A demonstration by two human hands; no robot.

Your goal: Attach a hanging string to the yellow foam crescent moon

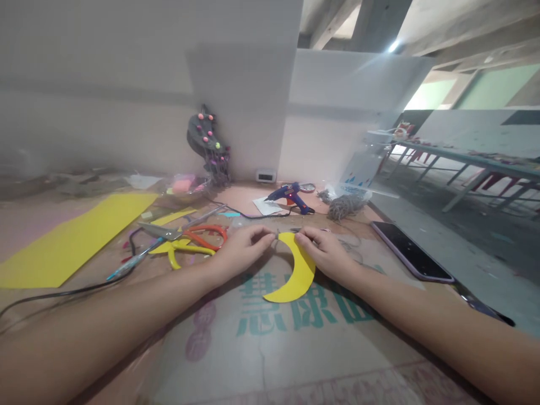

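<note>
A yellow crescent-moon cutout [300, 278] is pinched at its upper end by my right hand [323, 247], its lower tip pointing left over the printed board. My left hand [251, 244] is closed in a pinch just left of that upper end, on what looks like a thin strand of grey yarn [277, 235]. Fingertips of both hands are close together but apart. Behind the right hand lies a ball of grey yarn [346, 207]. Scissors [205, 237] with orange and yellow handles rest open beside my left hand.
A blue glue gun [293, 196] lies on white paper at the back, its cord running left. Yellow sheet [80, 239] covers the left side. A phone [411, 251] is by the right edge. A grey crescent with coloured beads [206, 138] stands against the wall, near a small display [265, 176].
</note>
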